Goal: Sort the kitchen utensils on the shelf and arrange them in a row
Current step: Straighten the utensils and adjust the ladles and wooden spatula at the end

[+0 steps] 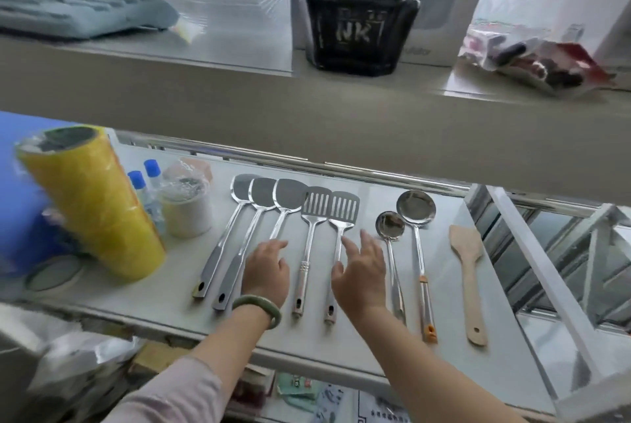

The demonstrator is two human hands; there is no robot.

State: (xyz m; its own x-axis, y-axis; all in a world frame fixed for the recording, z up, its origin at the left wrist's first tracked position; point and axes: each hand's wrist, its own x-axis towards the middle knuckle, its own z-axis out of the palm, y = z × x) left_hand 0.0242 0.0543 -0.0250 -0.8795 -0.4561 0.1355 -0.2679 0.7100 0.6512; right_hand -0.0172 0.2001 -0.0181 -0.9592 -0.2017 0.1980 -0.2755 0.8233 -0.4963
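So the utensils lie in a row on the shelf, handles pointing at 6 o'clock: three solid turners, two slotted turners, two ladles, and a wooden spatula out at 3 o'clock. My left hand rests on the third solid turner's handle, fingers loose, not gripping. My right hand is spread open, empty, between the second slotted turner and the small ladle. Yellow roll sits at 9 o'clock.

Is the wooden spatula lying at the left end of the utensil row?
No, the wooden spatula lies at the right end, beyond the two ladles.
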